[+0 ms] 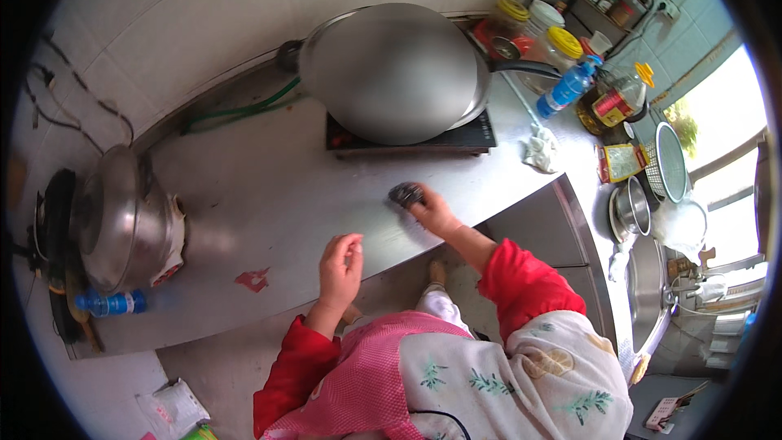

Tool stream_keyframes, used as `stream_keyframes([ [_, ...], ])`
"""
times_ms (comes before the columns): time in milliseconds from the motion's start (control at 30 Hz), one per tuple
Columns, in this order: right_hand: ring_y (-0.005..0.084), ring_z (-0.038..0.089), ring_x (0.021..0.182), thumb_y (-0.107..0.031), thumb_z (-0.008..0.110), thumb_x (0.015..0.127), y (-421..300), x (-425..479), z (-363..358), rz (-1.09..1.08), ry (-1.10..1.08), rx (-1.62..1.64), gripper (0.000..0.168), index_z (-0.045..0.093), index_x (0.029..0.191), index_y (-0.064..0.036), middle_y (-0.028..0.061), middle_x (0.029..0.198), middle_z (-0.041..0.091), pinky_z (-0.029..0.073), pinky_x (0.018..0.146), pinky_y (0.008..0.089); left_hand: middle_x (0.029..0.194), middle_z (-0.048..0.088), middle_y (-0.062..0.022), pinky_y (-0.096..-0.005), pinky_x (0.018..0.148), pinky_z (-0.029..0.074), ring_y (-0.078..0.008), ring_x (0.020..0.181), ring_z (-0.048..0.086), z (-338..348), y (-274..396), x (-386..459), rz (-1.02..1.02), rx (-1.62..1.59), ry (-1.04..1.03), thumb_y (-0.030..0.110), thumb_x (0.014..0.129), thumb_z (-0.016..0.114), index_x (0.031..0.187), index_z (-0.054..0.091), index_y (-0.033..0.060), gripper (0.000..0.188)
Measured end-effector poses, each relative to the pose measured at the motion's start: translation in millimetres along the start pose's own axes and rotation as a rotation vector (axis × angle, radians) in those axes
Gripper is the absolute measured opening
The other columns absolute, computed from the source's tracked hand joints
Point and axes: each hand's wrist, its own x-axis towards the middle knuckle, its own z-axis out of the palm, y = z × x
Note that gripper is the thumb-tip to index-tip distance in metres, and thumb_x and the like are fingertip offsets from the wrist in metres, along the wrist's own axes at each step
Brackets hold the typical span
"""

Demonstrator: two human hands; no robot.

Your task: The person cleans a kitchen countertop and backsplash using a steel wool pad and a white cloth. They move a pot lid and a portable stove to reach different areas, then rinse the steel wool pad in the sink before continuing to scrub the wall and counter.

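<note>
My right hand grips a dark scouring pad, probably steel wool, which touches the stainless steel counter near its front edge. To its left, over the counter's edge, my left hand hangs with its fingers slightly curled and nothing in it. Behind my hands a large pan with a domed lid, its surface blurred, rests on a black cooktop. A white cloth lies to the right of the cooktop. A scrap of red material lies on the counter at the left.
At the left stand a lidded steel pot and a blue bottle. A blue pump bottle, an oil jug and several jars stand at the back right. Farther right are a colander, a steel bowl and a sink.
</note>
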Motion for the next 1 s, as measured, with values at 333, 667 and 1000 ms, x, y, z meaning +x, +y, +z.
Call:
stream_keyframes([
  [333,0.0181,0.058,0.101,-0.034,0.058,0.094,-32.2,-49.4,-199.2,0.196,0.140,0.588,0.049,0.048,0.131,-0.003,0.0096,0.109,0.062,0.047,0.087,0.0307,0.121,0.053,-0.0041,-0.0446,0.084,0.053,-0.0205,0.106,0.057,265.9,94.5,121.6,-0.766,-1.217,-0.416,0.019,0.092,0.062,0.136,0.040,0.0190,0.048],
  [667,0.0349,0.053,0.113,-0.012,0.066,0.083,-67.1,34.2,-500.7,-0.518,0.716,-0.775,0.047,0.054,0.128,-0.008,0.0151,0.123,0.056,0.043,0.096,0.0407,0.110,0.056,-0.0153,-0.0425,0.083,0.056,-0.0284,0.098,0.062,446.5,155.2,256.3,-0.614,-1.254,-0.212,-0.006,0.088,0.053,0.121,0.045,0.0015,0.035],
  [1000,0.0356,0.043,0.126,0.005,0.050,0.078,-67.1,100.6,-523.8,-0.481,0.526,-1.172,0.055,0.043,0.132,0.005,0.0210,0.135,0.046,0.039,0.105,0.0379,0.122,0.051,-0.0147,-0.0476,0.093,0.049,-0.0313,0.111,0.054,527.1,190.5,364.3,-0.476,-1.572,0.086,-0.011,0.086,0.048,0.126,0.041,0.0064,0.044],
])
